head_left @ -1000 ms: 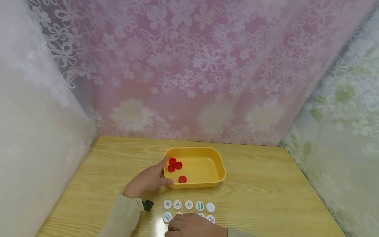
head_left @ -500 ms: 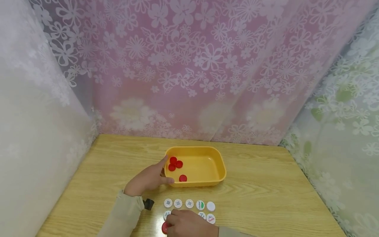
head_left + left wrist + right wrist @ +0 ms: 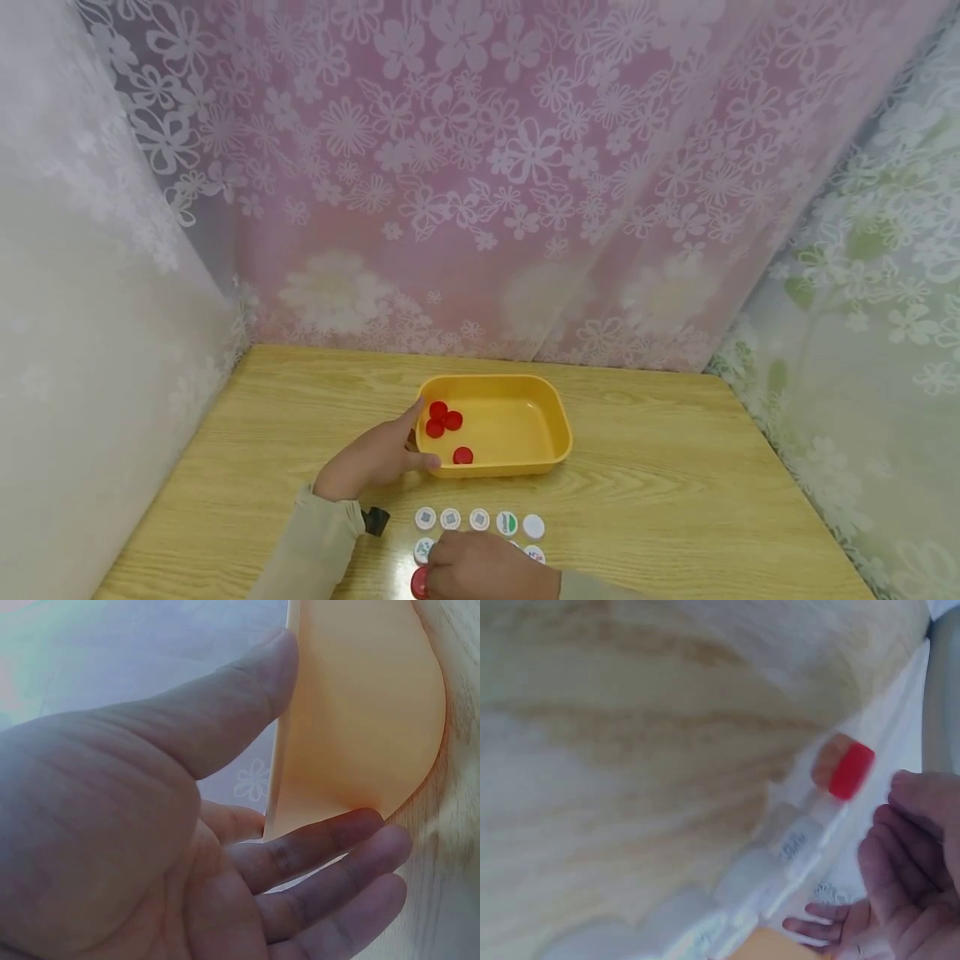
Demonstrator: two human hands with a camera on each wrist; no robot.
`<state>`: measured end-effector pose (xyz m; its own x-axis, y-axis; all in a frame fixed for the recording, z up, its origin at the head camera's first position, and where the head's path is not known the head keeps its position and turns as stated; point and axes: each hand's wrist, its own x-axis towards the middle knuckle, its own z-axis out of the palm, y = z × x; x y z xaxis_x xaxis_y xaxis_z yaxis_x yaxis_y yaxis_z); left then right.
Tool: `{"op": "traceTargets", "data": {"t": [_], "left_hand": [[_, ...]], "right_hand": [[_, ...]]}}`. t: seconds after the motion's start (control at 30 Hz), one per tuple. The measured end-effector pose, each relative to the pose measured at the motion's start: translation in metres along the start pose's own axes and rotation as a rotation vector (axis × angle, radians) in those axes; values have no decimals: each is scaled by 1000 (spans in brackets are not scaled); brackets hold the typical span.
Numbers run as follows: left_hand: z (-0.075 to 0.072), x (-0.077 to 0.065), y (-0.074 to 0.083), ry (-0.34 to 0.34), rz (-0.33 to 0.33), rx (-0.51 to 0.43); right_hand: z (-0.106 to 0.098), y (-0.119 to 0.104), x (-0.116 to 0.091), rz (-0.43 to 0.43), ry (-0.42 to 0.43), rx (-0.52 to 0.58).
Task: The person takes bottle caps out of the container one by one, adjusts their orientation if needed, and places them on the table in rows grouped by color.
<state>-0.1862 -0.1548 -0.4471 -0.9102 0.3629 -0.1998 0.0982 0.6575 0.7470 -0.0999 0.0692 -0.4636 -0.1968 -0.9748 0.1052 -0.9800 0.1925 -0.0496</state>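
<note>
My left hand [image 3: 375, 454] holds the left end of a yellow plastic tub [image 3: 517, 429], thumb on its near rim and fingers at its far left corner. In the left wrist view, the thumb presses the tub wall [image 3: 360, 712] and the other fingers lie along its outside. My right hand [image 3: 487, 567] hovers over rows of white bottle caps [image 3: 478, 519], hiding some of them. A red bottle cap [image 3: 418, 582] lies beside its fingertips. In the right wrist view, the bent fingers [image 3: 889, 881] are apart from that red cap [image 3: 852, 771] and hold nothing.
Several red caps [image 3: 453, 421] lie in the left part of the tub, one of them [image 3: 462, 456] near its front wall. The wooden table [image 3: 660, 500] ends at a pink floral curtain [image 3: 480, 208], with pale cloths on both sides.
My right hand lifted slightly, and the red cap came into view at the left of its fingers. The left hand and the tub have stayed in place.
</note>
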Motion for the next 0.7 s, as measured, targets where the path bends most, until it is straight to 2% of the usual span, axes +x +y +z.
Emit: {"op": "traceTargets", "data": {"t": [0.07, 0.2, 0.27, 0.33, 0.43, 0.5, 0.53, 0.6, 0.7], "left_hand": [[0, -1, 0, -7, -2, -20], [0, -1, -1, -2, 0, -20], [0, 0, -2, 3, 6, 0], [0, 2, -2, 1, 4, 8], [0, 4, -3, 2, -12, 15], [1, 4, -3, 2, -23, 7], [1, 4, -2, 3, -28, 5], [1, 4, -2, 3, -29, -1], [2, 3, 0, 3, -22, 3]], "right_hand": [[-5, 3, -2, 10, 81, -17], [-23, 19, -4, 85, 238, -27], [-33, 33, -5, 139, 302, -34], [-45, 51, -6, 230, 321, -29], [-62, 85, -7, 397, 270, -44], [-71, 108, -7, 492, 174, -76], [-74, 121, -7, 510, 122, -108], [-77, 142, -5, 507, 18, -163], [-78, 166, 3, 416, -144, -277]]}}
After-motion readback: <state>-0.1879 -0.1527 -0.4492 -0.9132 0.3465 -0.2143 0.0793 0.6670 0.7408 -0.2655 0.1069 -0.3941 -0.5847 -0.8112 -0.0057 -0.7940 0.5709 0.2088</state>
